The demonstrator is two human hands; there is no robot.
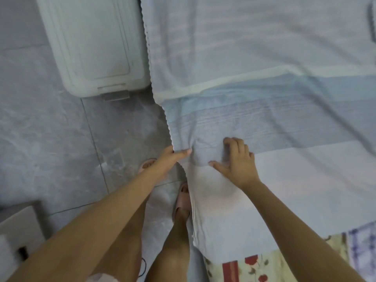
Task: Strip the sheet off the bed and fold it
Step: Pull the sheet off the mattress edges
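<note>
A pale blue sheet (pixel 254 47) with broad lighter bands and a scalloped left edge covers the bed. My left hand (pixel 168 159) pinches that scalloped edge at the side of the bed, thumb on top of the cloth. My right hand (pixel 238 159) lies on top of the sheet just to the right. Its fingers are curled into a bunched fold of the fabric and its thumb is spread toward the left hand. Wrinkles gather between the two hands.
A white plastic bin (pixel 91 47) stands on the grey tiled floor (pixel 50 139) against the bed's left side. My feet in pink slippers (pixel 182 202) are by the bed edge. A floral cloth (pixel 254 267) and a blue checked cloth (pixel 362 247) lie at lower right.
</note>
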